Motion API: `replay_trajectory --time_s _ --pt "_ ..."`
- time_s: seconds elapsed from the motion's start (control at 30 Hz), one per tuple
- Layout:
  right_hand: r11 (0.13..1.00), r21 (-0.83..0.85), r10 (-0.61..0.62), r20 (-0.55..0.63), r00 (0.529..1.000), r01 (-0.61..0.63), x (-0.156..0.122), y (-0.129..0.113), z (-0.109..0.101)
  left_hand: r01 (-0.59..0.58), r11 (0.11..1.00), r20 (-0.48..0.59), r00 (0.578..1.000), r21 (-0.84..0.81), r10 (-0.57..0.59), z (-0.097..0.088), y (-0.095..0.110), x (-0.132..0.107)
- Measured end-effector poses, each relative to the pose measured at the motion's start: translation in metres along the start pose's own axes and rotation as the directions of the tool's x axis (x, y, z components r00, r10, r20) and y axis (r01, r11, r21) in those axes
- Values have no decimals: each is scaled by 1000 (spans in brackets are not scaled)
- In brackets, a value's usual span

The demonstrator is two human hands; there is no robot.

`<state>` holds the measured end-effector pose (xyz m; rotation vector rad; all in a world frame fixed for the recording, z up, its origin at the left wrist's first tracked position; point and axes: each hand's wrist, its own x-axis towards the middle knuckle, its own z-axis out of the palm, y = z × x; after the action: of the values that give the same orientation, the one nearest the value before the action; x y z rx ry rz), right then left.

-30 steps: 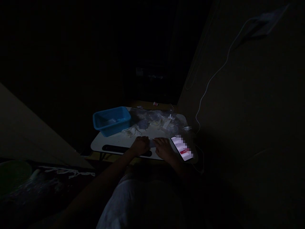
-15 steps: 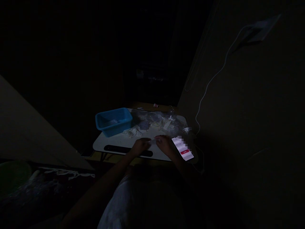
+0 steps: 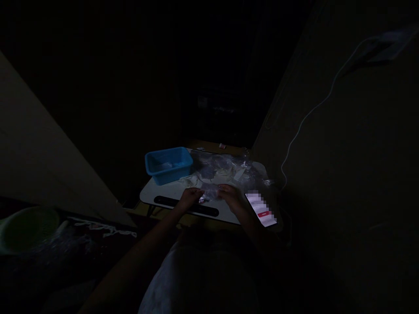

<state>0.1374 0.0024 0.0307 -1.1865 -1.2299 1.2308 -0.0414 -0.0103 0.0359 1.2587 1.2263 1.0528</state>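
Note:
Over the front of a small white table (image 3: 149,194), a clear plastic bag (image 3: 210,192) is stretched between my two hands. My left hand (image 3: 190,197) is closed on the bag's left side. The right side is pinched by my right hand (image 3: 229,195). Behind them lies a spread of crumpled clear plastic and pale pieces (image 3: 229,168), too dim to make out fully. A blue plastic basin (image 3: 172,175) stands at the left, with something pale and see-through inside. To the right of my right hand lies a phone with its screen lit (image 3: 262,209).
A dark slot (image 3: 183,207) runs along the table's front edge. A white cable (image 3: 304,117) hangs down the right wall from an outlet. On the floor at left are a green round tub (image 3: 31,229) and shiny plastic (image 3: 62,244). The room is very dark.
The plastic bag now shows spread wider between my hands, where before only a small bit was visible. The whole view has shifted, so the table appears further right.

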Motion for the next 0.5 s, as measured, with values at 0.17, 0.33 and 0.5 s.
replay_trajectory --time_s 0.17,0.33,0.5 --pt "1000 -30 4 20 1000 -3 19 -9 25 -2 996 -108 994 92 12 -25 2 2" --pt "999 -23 -25 70 997 26 62 -49 67 -38 999 -201 979 -37 30 -67 32 13" --pt "999 -25 -16 141 990 20 109 -87 121 -168 983 -436 881 78 185 -140 65 26"
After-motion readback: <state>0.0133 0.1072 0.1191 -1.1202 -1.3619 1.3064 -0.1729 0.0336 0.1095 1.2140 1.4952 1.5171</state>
